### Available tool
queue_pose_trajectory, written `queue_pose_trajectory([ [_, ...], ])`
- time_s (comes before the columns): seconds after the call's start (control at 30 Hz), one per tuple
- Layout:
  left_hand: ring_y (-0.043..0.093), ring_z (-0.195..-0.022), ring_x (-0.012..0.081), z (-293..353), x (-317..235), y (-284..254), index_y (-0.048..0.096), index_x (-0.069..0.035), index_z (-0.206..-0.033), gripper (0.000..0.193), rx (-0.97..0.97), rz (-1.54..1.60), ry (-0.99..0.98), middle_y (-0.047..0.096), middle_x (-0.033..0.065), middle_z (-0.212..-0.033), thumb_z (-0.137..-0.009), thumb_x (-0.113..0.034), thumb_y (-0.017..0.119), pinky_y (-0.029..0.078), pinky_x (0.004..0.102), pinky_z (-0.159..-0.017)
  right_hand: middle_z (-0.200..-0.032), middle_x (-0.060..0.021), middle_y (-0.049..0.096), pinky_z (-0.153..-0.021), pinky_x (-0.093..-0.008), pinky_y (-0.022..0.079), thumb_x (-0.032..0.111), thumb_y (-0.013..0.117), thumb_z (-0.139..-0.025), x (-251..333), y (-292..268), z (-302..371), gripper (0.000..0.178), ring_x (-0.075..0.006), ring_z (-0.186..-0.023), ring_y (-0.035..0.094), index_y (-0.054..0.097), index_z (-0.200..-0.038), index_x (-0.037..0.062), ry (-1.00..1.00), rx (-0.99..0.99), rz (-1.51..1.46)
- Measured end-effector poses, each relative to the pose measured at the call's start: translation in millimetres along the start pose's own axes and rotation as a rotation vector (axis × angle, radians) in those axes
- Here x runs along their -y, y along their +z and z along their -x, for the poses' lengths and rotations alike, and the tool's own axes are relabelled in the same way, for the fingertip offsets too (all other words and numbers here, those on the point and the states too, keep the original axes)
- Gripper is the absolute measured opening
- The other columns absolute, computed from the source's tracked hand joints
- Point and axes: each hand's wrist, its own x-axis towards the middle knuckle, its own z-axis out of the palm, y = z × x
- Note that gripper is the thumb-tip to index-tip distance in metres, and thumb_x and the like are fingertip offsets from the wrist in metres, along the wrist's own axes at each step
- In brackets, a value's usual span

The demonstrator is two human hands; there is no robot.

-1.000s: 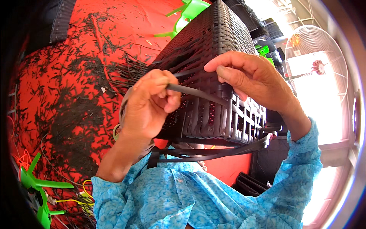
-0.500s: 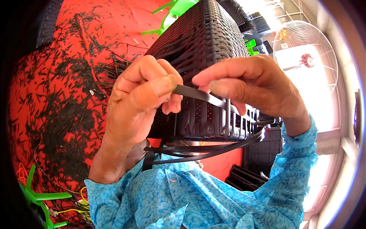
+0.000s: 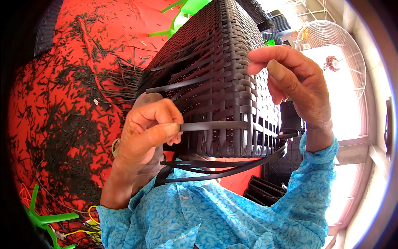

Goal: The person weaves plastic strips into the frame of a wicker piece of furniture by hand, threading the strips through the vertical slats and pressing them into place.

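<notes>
In front of me stands a dark woven piece (image 3: 244, 54) of flat plastic strips, box-shaped, its near corner toward me. My left hand (image 3: 151, 135) pinches the end of one dark flat strip (image 3: 211, 125) between thumb and fingers. That strip runs straight across to the lattice at the near corner. Above and right of the corner, my right hand (image 3: 296, 79) hovers with fingers bent and apart, holding nothing. Several loose strip ends (image 3: 228, 169) curve out from the bottom of the weave toward my shirt. Other strip ends stick out at the left side.
Red sheeting (image 3: 124, 25) covers the floor, littered with dark strip offcuts (image 3: 74, 137). A green plastic chair (image 3: 186, 14) stands behind the weave, and green legs (image 3: 45, 218) show at lower left. On the right is a large round fan (image 3: 331, 62). Dark bundles (image 3: 265, 191) lie below right.
My left hand has moved down, drawing the strip out straight and level. My right hand has let go of the strip and moved up and right, away from it.
</notes>
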Motion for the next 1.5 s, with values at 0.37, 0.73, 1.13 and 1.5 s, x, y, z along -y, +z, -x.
queue_pose_trajectory([
  [0.37,0.051,-0.062,0.012,7.5,28.2,-2.2,0.053,-0.002,-0.068,0.016,-0.008,0.146,-0.176,0.053,0.008,-0.073,-0.083,-0.005,0.057,0.042,0.0244,-0.056,-0.089,-0.006,0.065,-0.05,-0.0148,0.039,0.021,0.053,-0.093,-9.4,4.9,2.5,0.028,-0.0026,-0.054,0.047,0.06,-0.11,-0.0011,0.033,0.034,-0.063],
  [0.73,0.05,-0.061,0.0128,-8.0,-14.0,16.5,0.053,-0.003,-0.072,0.01,-0.005,0.132,0.127,0.053,0.0089,-0.072,-0.08,-0.008,0.057,0.042,0.0236,-0.059,-0.08,-0.0045,0.068,-0.046,-0.0214,0.039,0.009,0.078,-0.065,18.5,35.2,-11.9,0.035,-0.009,-0.06,0.056,0.068,-0.099,0.0084,-0.29,0.281,0.292],
  [1.13,0.039,-0.119,0.0329,1.1,4.8,31.7,0.07,-0.005,-0.094,0.024,0.052,-1.037,0.358,0.05,0.0165,-0.122,-0.071,-0.011,0.069,0.031,0.0436,-0.1,-0.074,-0.008,0.059,-0.059,-0.0287,0.045,0.001,0.074,-0.061,25.2,5.4,-0.9,0.018,-0.0175,-0.067,0.06,0.067,-0.077,0.0046,-0.33,0.238,0.379],
  [1.5,0.027,-0.132,0.0387,0.4,14.2,36.6,0.066,-0.008,-0.107,0.03,0.09,-1.05,0.275,0.039,0.0211,-0.138,-0.077,-0.013,0.065,0.02,0.0479,-0.107,-0.069,-0.0061,0.057,-0.049,-0.0318,0.042,-0.001,0.071,-0.058,21.6,5.9,-7.6,0.017,-0.0217,-0.062,0.059,0.063,-0.071,0.0069,-0.432,0.417,0.527],
])
